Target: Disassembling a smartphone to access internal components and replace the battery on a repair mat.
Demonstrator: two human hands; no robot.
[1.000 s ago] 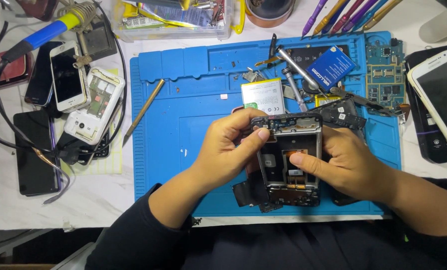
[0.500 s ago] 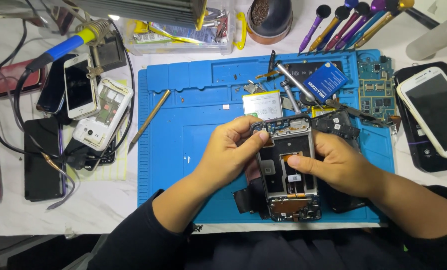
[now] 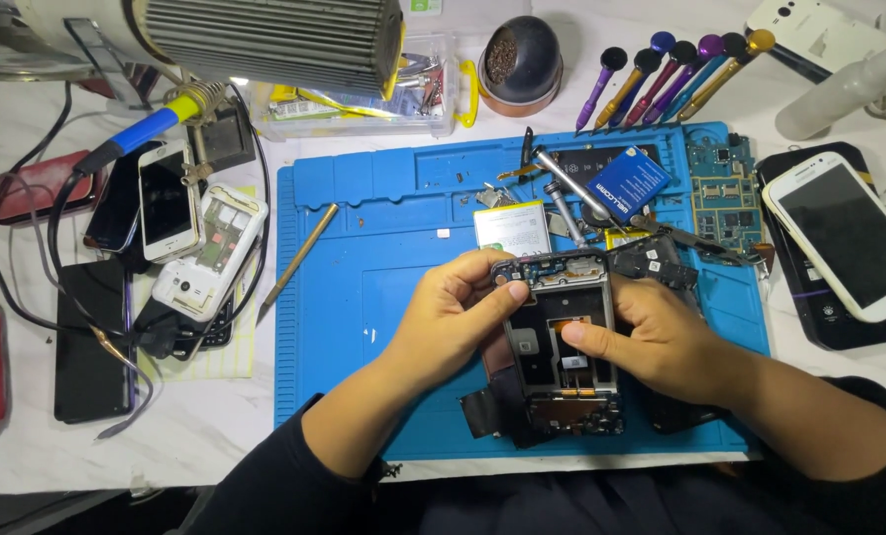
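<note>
An opened black phone frame (image 3: pixel 562 342) with its inner parts bare is held over the blue work mat (image 3: pixel 364 228). My left hand (image 3: pixel 453 317) grips its left edge, thumb pressing near the top left corner. My right hand (image 3: pixel 661 342) holds the right edge, with the thumb lying on the frame's middle. Beneath it on the mat lies another dark phone part (image 3: pixel 492 411). Just beyond the frame sit a white battery (image 3: pixel 512 228) and a metal tool (image 3: pixel 567 193).
Several phones (image 3: pixel 170 203) lie left of the mat, beside a blue-handled soldering iron (image 3: pixel 136 139). A white phone (image 3: pixel 844 233) lies at the right. Screwdrivers (image 3: pixel 661 79), a clear parts box (image 3: pixel 364 99), a green circuit board (image 3: pixel 725 188) and a brass-coloured stick (image 3: pixel 299 258) are also here.
The view has shifted, so everything sits lower and further right in the picture. Both hands keep the same hold on the phone frame.
</note>
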